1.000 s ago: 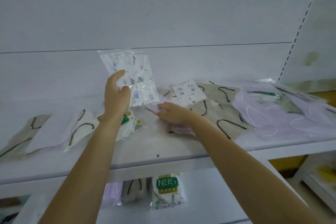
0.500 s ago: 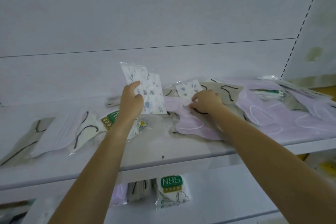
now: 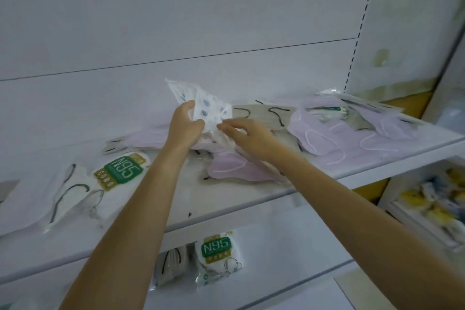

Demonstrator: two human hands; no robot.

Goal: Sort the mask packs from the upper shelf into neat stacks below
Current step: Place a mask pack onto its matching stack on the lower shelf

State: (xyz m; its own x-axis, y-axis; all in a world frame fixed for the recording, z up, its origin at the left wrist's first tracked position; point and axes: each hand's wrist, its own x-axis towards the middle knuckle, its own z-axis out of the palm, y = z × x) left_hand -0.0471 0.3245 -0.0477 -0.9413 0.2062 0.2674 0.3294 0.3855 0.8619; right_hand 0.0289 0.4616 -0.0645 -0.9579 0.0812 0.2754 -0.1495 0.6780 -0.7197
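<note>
Progress looks early, judging by where the packs lie. On the lower shelf (image 3: 276,246) you have only two sorts started: a lower N95 pack (image 3: 217,255) and, just to its left, a beige pack with dark loops (image 3: 173,262), each standing at the far wall. Whether either is more than one pack deep I cannot tell.

Most of the work is left on the upper shelf (image 3: 226,199). Lilac packs (image 3: 327,138) sprawl across its right half and overlap grey-beige packs (image 3: 261,113) at the far side. Another lilac pack (image 3: 226,166) lies near the middle. To the left sit an upper N95 pack (image 3: 120,171) and a white pack with dark loops (image 3: 68,191), well apart from the main heap.

Your left hand (image 3: 185,124) grips the patterned packs (image 3: 203,106), white with blue marks, and holds them tilted above the middle of the shelf. Your right hand (image 3: 249,133) reaches in from the right with its fingers stretched toward their lower corner. The tips meet the plastic, but I cannot tell whether they pinch it. So your hands are close together at that one bundle, which has no place below yet.
</note>
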